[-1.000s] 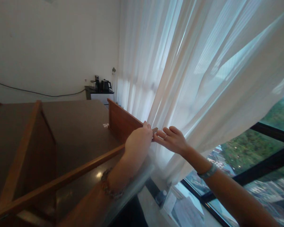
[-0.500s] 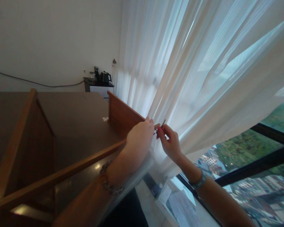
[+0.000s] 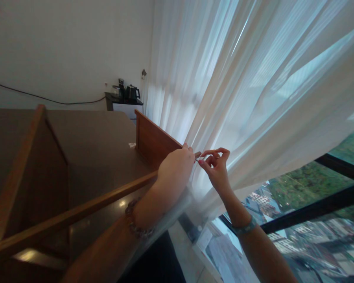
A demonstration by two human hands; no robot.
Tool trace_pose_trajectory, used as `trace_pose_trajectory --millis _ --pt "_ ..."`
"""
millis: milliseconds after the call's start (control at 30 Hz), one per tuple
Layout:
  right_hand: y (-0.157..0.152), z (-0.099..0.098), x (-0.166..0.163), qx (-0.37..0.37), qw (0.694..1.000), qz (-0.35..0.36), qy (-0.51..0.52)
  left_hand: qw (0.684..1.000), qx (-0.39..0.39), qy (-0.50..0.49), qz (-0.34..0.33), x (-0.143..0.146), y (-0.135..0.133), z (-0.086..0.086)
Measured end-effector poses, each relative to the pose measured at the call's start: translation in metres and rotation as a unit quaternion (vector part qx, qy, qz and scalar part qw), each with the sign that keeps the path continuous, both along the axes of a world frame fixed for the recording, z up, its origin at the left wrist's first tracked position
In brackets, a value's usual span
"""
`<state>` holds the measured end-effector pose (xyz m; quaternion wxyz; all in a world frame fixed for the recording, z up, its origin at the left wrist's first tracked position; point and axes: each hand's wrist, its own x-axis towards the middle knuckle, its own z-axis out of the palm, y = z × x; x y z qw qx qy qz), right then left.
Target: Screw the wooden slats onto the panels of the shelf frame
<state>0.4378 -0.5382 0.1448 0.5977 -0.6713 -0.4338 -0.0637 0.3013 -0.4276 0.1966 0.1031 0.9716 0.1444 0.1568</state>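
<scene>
My left hand [image 3: 177, 165] is closed over the far right end of the wooden frame, where an upright wooden panel [image 3: 156, 137] meets a long wooden rail [image 3: 106, 199]. Its fingertips are mostly hidden behind the hand. Just to its right, my right hand [image 3: 216, 169] pinches a thin metal tool, seemingly a hex key [image 3: 198, 159], between thumb and fingers by the end of the wood. The index finger is bent over the tool. Where the tool's tip meets the wood is too small to tell.
Another upright wooden panel [image 3: 32, 173] stands on the left, on a brown tabletop [image 3: 97, 137]. A sheer white curtain [image 3: 224, 98] hangs close to my right hand. Coffee makers [image 3: 132, 92] stand on a small cabinet [image 3: 125, 107] at the back. A box with papers [image 3: 224, 255] lies below.
The metal tool has turned from pointing up to lying nearly level. My right hand has shifted slightly right, its index finger lifted and stretched. My left hand keeps its place.
</scene>
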Motion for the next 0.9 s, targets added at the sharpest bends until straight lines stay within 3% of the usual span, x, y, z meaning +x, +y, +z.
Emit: trace_pose_trajectory --millis 133,233,300,400,500,567,633,733,900 --pt "-0.006 -0.003 0.002 -0.074 0.959 -0.142 -0.232 1.000 0.011 0.004 -0.001 -0.001 -0.001 0.000" --pt "-0.007 -0.008 -0.003 -0.112 0.944 -0.146 -0.274 1.000 0.013 0.009 0.002 -0.001 -0.001 -0.001" --pt "-0.004 -0.010 -0.013 -0.131 0.964 -0.107 -0.206 1.000 0.018 0.012 -0.002 -0.001 -0.001 -0.001" --pt "0.002 -0.010 -0.030 -0.131 0.991 -0.010 0.005 1.000 0.016 0.021 -0.005 -0.003 -0.002 0.000" --pt "0.006 -0.007 -0.043 -0.102 0.966 0.094 0.218 1.000 0.017 0.016 0.000 -0.004 -0.003 0.001" --pt "0.007 -0.006 -0.046 -0.081 0.938 0.138 0.306 1.000 0.012 0.007 0.003 -0.004 -0.003 0.001" --pt "0.006 -0.006 -0.046 -0.063 0.925 0.152 0.341 1.000 0.001 0.001 0.005 -0.003 -0.003 -0.001" --pt "0.005 -0.006 -0.046 -0.056 0.931 0.145 0.331 1.000 -0.010 0.001 0.004 0.001 -0.001 -0.002" --pt "0.006 -0.004 -0.043 -0.103 0.944 0.145 0.277 0.999 -0.036 0.023 0.007 0.002 -0.002 0.001"
